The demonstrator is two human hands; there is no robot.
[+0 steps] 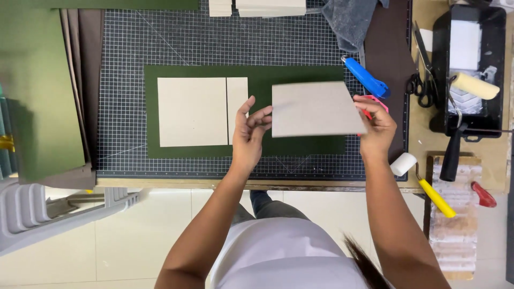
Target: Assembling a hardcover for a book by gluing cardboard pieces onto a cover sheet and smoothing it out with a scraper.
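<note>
Board: grey cardboard panel held just above the green sheet, clear of it, between both hands.
Left hand: left hand pinches the panel's left edge with fingertips.
Right hand: right hand grips the right edge, closed on it.
Handling: looks light, stiff and flat; likely best held by opposite edges.
Nearby: two cream panels lie on the sheet, atop the cutting mat; blue cutter and yellow-handled roller sit right on the counter.
</note>
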